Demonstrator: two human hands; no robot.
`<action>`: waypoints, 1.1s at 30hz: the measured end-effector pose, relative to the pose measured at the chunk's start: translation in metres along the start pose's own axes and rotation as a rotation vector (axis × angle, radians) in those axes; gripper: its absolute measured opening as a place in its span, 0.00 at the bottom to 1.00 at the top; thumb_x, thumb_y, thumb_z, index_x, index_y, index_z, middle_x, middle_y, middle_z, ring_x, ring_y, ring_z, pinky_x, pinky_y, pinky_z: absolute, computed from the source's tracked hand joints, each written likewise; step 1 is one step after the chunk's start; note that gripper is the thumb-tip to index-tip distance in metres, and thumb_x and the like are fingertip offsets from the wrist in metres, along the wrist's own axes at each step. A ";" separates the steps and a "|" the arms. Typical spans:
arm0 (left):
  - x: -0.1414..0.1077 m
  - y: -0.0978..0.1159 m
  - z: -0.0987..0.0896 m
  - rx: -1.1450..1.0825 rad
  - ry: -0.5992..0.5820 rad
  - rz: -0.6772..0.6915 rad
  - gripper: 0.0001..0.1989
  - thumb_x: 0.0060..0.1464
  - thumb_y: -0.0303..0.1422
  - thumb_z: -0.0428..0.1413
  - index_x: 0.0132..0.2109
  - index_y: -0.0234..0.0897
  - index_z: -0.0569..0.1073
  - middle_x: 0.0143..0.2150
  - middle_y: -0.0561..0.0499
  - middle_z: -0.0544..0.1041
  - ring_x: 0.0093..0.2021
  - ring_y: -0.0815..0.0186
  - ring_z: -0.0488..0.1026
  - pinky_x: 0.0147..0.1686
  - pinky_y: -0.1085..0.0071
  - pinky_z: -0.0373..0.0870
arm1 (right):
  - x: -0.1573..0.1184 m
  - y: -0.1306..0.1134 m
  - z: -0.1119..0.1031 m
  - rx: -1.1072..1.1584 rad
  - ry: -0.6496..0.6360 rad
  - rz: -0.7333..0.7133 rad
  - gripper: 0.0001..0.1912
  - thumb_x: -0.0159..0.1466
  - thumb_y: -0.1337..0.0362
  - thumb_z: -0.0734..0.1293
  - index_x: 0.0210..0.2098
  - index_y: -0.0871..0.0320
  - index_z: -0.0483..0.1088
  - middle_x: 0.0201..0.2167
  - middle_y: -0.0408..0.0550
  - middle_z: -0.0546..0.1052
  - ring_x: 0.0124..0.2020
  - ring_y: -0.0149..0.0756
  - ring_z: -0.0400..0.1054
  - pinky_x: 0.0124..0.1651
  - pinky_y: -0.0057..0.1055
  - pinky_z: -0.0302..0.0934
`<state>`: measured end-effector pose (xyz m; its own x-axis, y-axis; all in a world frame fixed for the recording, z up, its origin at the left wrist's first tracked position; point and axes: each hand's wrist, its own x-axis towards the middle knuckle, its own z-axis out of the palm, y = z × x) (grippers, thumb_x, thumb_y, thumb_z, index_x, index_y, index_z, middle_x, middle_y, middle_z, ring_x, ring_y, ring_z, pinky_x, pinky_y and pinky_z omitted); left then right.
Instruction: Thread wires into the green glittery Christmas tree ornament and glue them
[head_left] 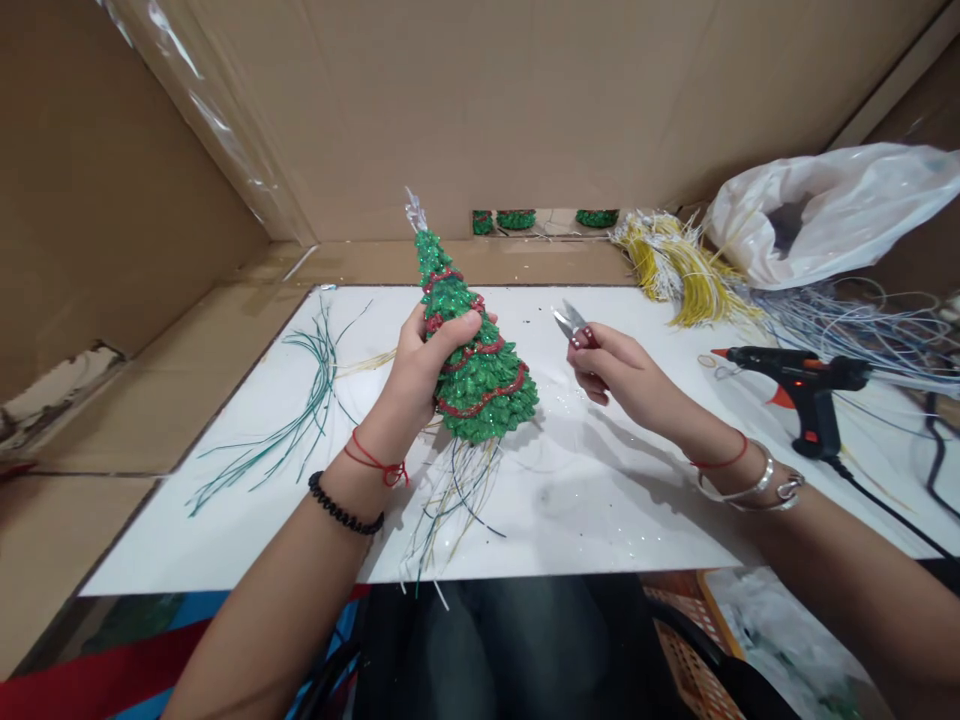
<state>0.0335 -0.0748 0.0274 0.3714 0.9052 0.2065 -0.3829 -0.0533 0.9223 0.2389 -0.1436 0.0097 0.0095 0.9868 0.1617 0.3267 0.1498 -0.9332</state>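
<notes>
A small glittery green Christmas tree with red garland bands leans to the left above the white board. My left hand is wrapped round its left side, thumb across the front. From its underside hang several thin wires, yellowish, white and dark green. Clear spiky material tops the tree. To the right of the tree, my right hand is closed round small scissors; their blades point up and left, slightly apart. Their handles are mostly hidden by my fingers.
Green wires lie on the board's left. At right are a black and orange glue gun with its cord, a yellow wire bundle, pale loose wires and a white plastic bag. Cardboard walls enclose the back.
</notes>
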 end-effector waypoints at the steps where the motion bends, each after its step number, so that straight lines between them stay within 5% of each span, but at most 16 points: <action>1: 0.001 0.000 -0.001 0.012 0.014 0.009 0.18 0.43 0.37 0.65 0.40 0.36 0.71 0.36 0.49 0.76 0.33 0.66 0.74 0.34 0.68 0.75 | -0.003 -0.003 0.002 -0.008 -0.010 0.002 0.11 0.63 0.61 0.60 0.27 0.55 0.54 0.20 0.36 0.56 0.20 0.26 0.49 0.25 0.28 0.46; 8: 0.005 -0.001 -0.006 0.139 0.066 0.045 0.18 0.41 0.38 0.66 0.39 0.38 0.71 0.35 0.50 0.75 0.31 0.67 0.74 0.31 0.70 0.74 | -0.014 -0.010 0.006 -0.073 -0.217 -0.139 0.17 0.67 0.48 0.58 0.41 0.56 0.61 0.28 0.40 0.59 0.27 0.28 0.50 0.30 0.29 0.48; 12: 0.006 -0.001 -0.006 0.192 0.065 0.075 0.17 0.42 0.37 0.66 0.38 0.38 0.71 0.35 0.50 0.75 0.31 0.67 0.74 0.30 0.70 0.74 | -0.015 -0.016 0.005 -0.155 -0.303 -0.111 0.17 0.69 0.50 0.55 0.36 0.57 0.61 0.32 0.42 0.62 0.31 0.30 0.54 0.35 0.30 0.52; 20: 0.006 -0.001 -0.005 0.287 0.057 0.142 0.16 0.42 0.35 0.66 0.38 0.39 0.72 0.36 0.52 0.76 0.32 0.69 0.73 0.34 0.71 0.74 | -0.018 -0.017 0.006 -0.423 -0.239 -0.195 0.16 0.66 0.54 0.61 0.27 0.58 0.59 0.20 0.35 0.54 0.22 0.24 0.48 0.26 0.27 0.43; 25: 0.006 0.000 -0.004 0.313 0.045 0.151 0.15 0.42 0.34 0.66 0.37 0.38 0.72 0.37 0.51 0.77 0.32 0.69 0.74 0.36 0.71 0.74 | -0.020 -0.015 0.009 -0.621 -0.270 -0.340 0.14 0.68 0.58 0.58 0.29 0.59 0.61 0.17 0.34 0.55 0.18 0.23 0.47 0.26 0.26 0.43; 33: 0.003 -0.003 0.000 0.392 0.056 0.171 0.16 0.43 0.36 0.65 0.39 0.38 0.71 0.37 0.52 0.77 0.33 0.67 0.75 0.35 0.70 0.75 | -0.020 -0.015 0.012 -0.916 -0.306 -0.349 0.16 0.68 0.58 0.55 0.29 0.59 0.65 0.17 0.39 0.61 0.19 0.26 0.52 0.27 0.28 0.41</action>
<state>0.0355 -0.0719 0.0253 0.2795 0.8903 0.3594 -0.0808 -0.3512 0.9328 0.2223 -0.1651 0.0160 -0.4236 0.8900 0.1685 0.8623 0.4532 -0.2261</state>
